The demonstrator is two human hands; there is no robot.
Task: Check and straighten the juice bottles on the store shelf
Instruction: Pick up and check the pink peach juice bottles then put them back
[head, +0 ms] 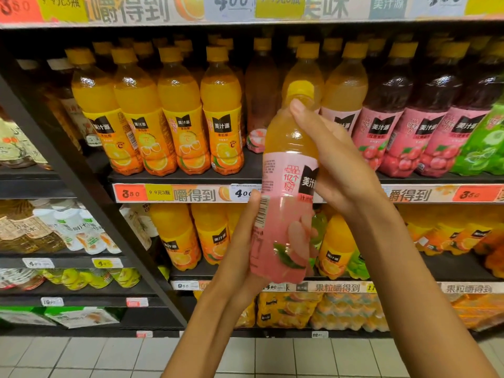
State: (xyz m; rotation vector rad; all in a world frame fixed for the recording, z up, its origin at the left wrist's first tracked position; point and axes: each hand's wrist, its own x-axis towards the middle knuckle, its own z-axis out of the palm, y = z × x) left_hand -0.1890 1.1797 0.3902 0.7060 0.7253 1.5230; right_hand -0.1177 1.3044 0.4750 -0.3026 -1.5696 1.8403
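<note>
I hold a peach juice bottle (286, 203) with a pink label and a yellow cap upright in front of the shelf. My left hand (242, 241) supports its lower part from the left and beneath, with fingers wrapped behind the bottle. My right hand (335, 162) grips its upper body, thumb near the neck. Behind it, the upper shelf (185, 178) carries a row of orange juice bottles (174, 115), a gap with one peach bottle (260, 105) set further back, two more peach bottles (343, 85) and dark red juice bottles (425, 118).
A green-labelled bottle (485, 143) stands at the far right. The lower shelf (450, 271) holds more orange juice bottles (177, 238). A black upright post (90, 192) separates a neighbouring rack of tea and other drinks (68, 230). White floor tiles (109, 356) lie below.
</note>
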